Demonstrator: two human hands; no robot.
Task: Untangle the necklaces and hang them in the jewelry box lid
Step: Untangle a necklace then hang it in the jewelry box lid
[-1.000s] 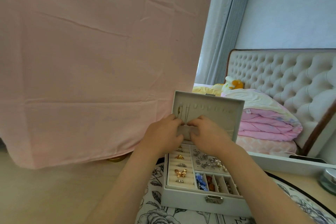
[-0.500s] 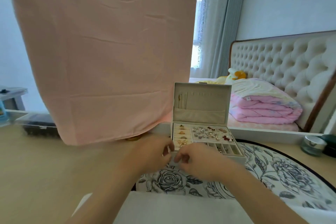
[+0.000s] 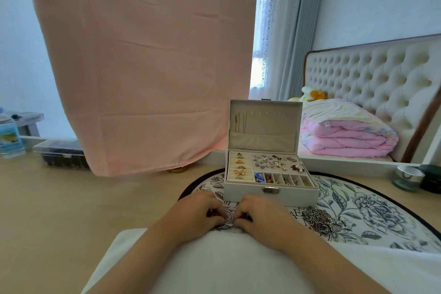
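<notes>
The grey jewelry box (image 3: 245, 190) stands open on a floral mat (image 3: 372, 203). Its upright lid (image 3: 269, 124) has a row of hooks, with thin necklaces (image 3: 239, 122) hanging at the left end. A tangle of silver and dark necklaces (image 3: 316, 218) lies on the mat, right of my hands. My left hand (image 3: 198, 215) and right hand (image 3: 260, 217) rest in front of the box with fingers curled. Their fingertips meet and pinch what looks like a fine chain, too thin to make out.
The box tray holds rings, earrings and several small compartments. A pink cloth (image 3: 148, 67) hangs behind on the left. A clear plastic case (image 3: 59, 154) and a bottle (image 3: 9, 136) sit far left. A small jar (image 3: 406, 176) stands at the right.
Both hands came down from the lid's pocket to the mat in front of the box, staying pinched together. The camera pulled back and now shows the tangle on the right.
</notes>
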